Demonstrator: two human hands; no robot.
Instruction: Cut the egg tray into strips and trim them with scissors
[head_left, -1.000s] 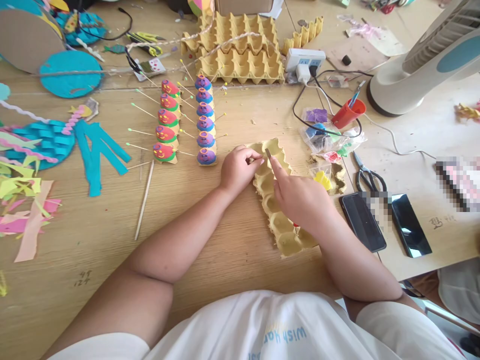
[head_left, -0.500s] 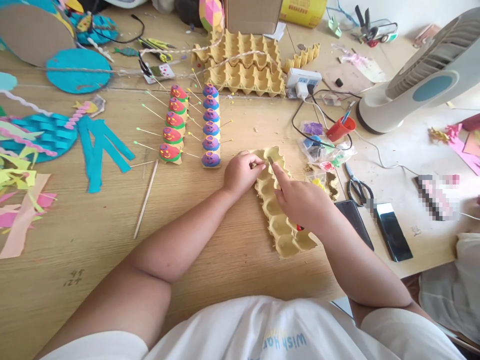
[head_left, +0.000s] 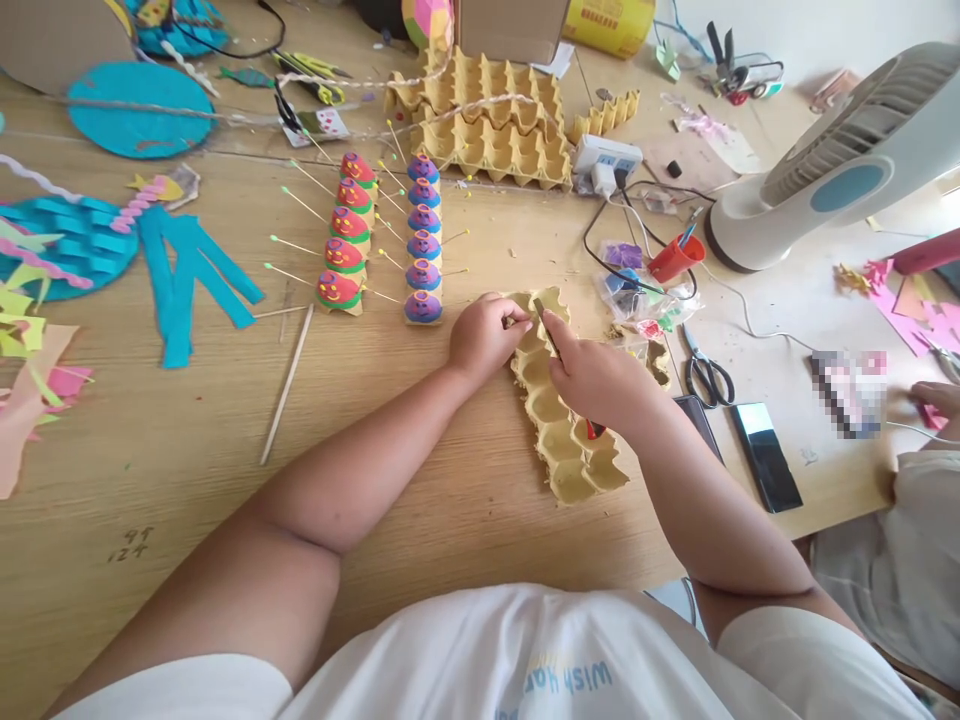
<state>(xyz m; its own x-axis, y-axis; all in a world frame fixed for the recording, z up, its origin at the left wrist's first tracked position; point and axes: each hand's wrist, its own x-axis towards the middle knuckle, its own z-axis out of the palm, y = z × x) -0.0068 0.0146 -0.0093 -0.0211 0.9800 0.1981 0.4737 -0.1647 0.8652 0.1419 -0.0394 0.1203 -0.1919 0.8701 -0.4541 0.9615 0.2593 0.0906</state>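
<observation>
Carton: my egg-carton piece [head_left: 553, 410] is lying on the worktop [head_left: 435, 500] between my forearms, hollows up, apparently so both hands are reaching its far end easily.
Phone: one phone [head_left: 766, 460] is lying on the right, well apart from the carton.
Right hand: my right hand [head_left: 604, 385] is gripping a cutter [head_left: 595, 429], fingers wrapped closed around it; the index is stretching along the blade, probably for control, and the red end is showing below my palm.
Left hand: my left hand [head_left: 484, 345] is pinching the carton's far left edge, thumb and index nearly meeting, likely to steady it; the exact contact is too small to tell.
Scissors: dark-handled scissors [head_left: 709, 372] are resting to the right of my right hand.
Painted rows: a red-and-green row [head_left: 342, 245] and a blue-and-purple row [head_left: 424, 245] are standing side by side on the far left, humps up, probably spaced so their pin-like feelers are not catching.
Bags: clear bags [head_left: 624, 280] on the far right are holding purple, blue, green and red lumps.
Cup: just beyond, a red cup [head_left: 673, 262] is holding a few thin tools [head_left: 687, 234], which I cannot identify.
Trays: larger egg trays [head_left: 487, 140] are lying farthest, peaks up.
</observation>
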